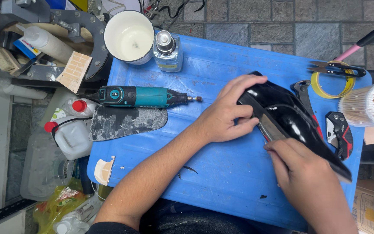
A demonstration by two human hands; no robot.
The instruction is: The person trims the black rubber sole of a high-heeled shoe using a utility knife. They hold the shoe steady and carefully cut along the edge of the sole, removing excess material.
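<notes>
Left hand (224,115) grips black shoe (291,119), right hand (301,171) pinches metal blade (270,126); white cup (130,37) holds pale liquid.

repair workshop: rotary tool (146,96), glue bottles (44,41), pliers (301,93)

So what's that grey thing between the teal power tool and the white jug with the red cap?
In the head view, a grey, scuffed sole-shaped sheet lies between the rotary tool and the white jug, on the blue table.

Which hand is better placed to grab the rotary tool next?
Left. The left hand steadies the black shoe on the side nearer the rotary tool, with bare blue table between them. The right hand grips a blade against the shoe, farther away.
</notes>
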